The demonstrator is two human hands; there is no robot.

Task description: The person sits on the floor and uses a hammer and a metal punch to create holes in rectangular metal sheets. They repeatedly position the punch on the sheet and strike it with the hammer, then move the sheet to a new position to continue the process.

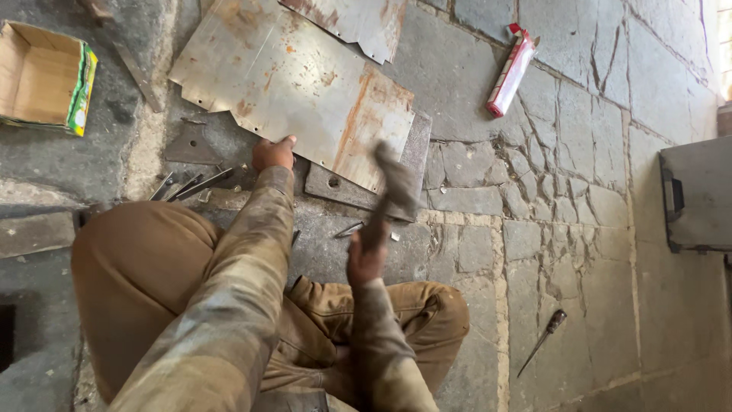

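Head view: our left hand (272, 153) presses flat, fingers open, on the near edge of the rusty metal sheet (293, 88) lying on the stone floor (579, 191). Our right hand (366, 259) is closed around the hammer (390, 191), blurred, raised over the sheet's near-right corner and the steel plate (358, 191) under it.

Metal sheet (293, 84) on stone floor (579, 206); cardboard box (42, 76) left, screwdriver (543, 342) right.

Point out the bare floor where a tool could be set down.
Free: stone floor between the red-and-white packet, the grey metal case and the screwdriver. Crowded: around the left hand, with the rusty metal sheet and small loose tools. The right hand holds a hammer.
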